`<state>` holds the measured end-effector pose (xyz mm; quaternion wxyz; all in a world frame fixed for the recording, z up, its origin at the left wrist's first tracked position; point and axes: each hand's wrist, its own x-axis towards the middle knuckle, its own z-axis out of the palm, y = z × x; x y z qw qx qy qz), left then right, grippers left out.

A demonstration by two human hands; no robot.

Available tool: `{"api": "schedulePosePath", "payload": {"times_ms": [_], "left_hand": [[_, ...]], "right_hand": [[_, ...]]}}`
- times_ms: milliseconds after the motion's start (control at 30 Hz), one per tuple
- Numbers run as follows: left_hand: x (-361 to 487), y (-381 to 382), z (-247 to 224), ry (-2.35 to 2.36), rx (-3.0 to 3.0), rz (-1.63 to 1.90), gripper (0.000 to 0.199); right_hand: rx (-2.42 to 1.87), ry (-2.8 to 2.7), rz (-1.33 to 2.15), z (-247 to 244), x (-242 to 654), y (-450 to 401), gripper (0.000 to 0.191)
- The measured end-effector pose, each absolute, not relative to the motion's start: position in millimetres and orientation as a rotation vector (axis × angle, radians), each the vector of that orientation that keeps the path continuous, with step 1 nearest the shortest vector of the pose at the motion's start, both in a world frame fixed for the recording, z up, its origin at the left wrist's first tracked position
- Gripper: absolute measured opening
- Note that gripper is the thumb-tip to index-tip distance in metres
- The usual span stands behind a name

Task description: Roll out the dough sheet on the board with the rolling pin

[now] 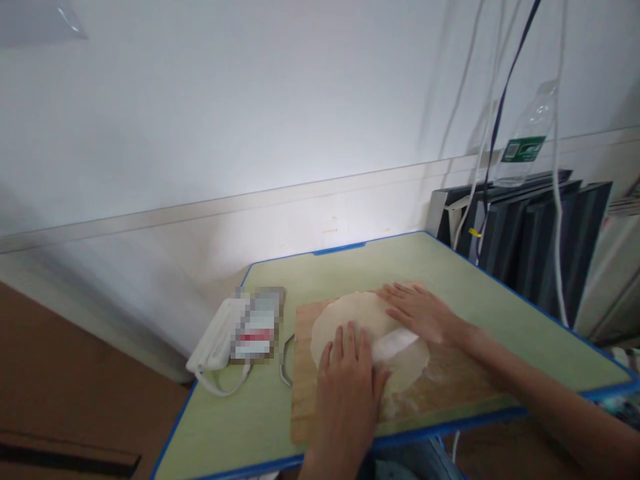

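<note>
The dough (350,310) lies on the wooden board (303,380), over the middle and far part of its top. It is already one broad, thin-looking, rounded sheet, so most of the flattening seems done. What appears left is evening out: the outline is irregular, bulging toward the board's near right, and a white strip (395,343) runs across the sheet between the hands. Whether that strip is a fold, a roller or thick flour, I cannot tell. No cut shows in the visible part of the dough, and no separate piece shows on the board, so any dividing looks not yet begun. Loose flour (400,403) dusts the board's near part, just beside the sheet.

The left hand (349,373) is palm down over the board's near left, its fingers extended and slightly spread over the dough, the thumb held out to the right. The right hand (423,317) reaches over the board's far right, fingers long and a little apart across the dough's far edge. Neither visibly pinches anything; how hard they press cannot be told.

The board rests on the green bench (220,427). Just left of it is a curved metal handle (285,367); farther left lie a pixelated item (257,327) and a white looped item (215,337).
</note>
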<state>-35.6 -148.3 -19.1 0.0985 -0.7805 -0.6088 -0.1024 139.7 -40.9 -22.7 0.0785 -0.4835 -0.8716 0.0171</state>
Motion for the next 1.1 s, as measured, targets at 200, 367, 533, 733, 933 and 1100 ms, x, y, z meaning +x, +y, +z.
{"api": "schedulePosePath", "payload": {"times_ms": [200, 367, 533, 733, 933, 1100], "left_hand": [[-62, -101, -5, -1.781, -2.385, -0.266, 0.046], [-74, -63, -3, -1.863, -2.426, -0.227, 0.047], [-79, -40, -8, -1.99, -2.395, -0.16, 0.049], [-78, -49, -10, -1.917, -2.481, -0.063, 0.055], [-73, -74, -7, -1.793, -2.469, -0.027, 0.053], [-72, -95, -5, -1.705, -2.511, -0.047, 0.054]], "right_hand": [[-1.606, -2.588, 0.15, -21, 115, 4, 0.052], [-1.639, -2.553, 0.086, -27, 111, 19, 0.049], [-1.653, -2.545, 0.087, -29, 113, 18, 0.048], [-1.67, -2.556, 0.068, -29, 115, 3, 0.05], [-1.555, -2.746, 0.009, -27, 127, -22, 0.051], [-1.411, -2.82, -0.035, -23, 132, -45, 0.052]]}}
